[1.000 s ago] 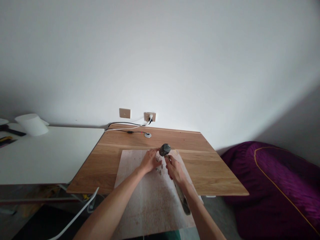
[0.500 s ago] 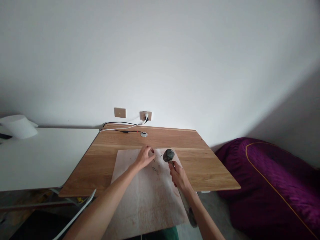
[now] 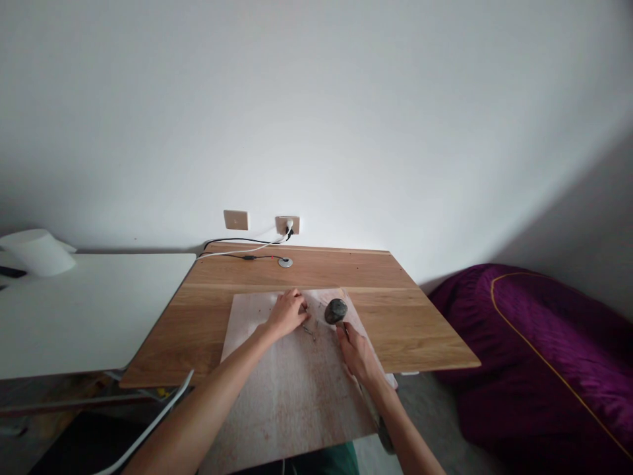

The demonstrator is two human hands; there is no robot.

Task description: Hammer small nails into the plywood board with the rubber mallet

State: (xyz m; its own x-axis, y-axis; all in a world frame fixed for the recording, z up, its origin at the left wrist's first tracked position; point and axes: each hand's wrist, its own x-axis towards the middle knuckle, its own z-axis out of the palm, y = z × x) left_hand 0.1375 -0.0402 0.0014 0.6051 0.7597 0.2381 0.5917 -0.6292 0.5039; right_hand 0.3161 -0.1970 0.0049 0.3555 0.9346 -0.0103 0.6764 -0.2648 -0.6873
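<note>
My right hand [image 3: 357,353] is wrapped round the handle of a hammer [image 3: 336,311], whose dark, rounded head is raised over the far right part of a pale wooden board [image 3: 291,396]. Its handle runs back under my right forearm. On the board's far part rests my left hand [image 3: 287,313], thumb and fingers pinched on what looks like a thin nail [image 3: 305,309], mostly hidden by the fingers. Several small loose nails [image 3: 310,333] lie just to the near right of those fingertips. The hammer head is apart from the left hand.
Beneath the board is a brown wooden table [image 3: 425,330] against the wall. Cables [image 3: 247,253] run along its back to a wall socket [image 3: 287,225]. A white table [image 3: 99,310] with a white roll [image 3: 42,252] stands left, a purple covered beanbag-like seat [image 3: 534,356] right.
My left hand has come down slightly and its fingers sit closer to the board. The hammer head has shifted a little to the right and lower; the view has moved slightly.
</note>
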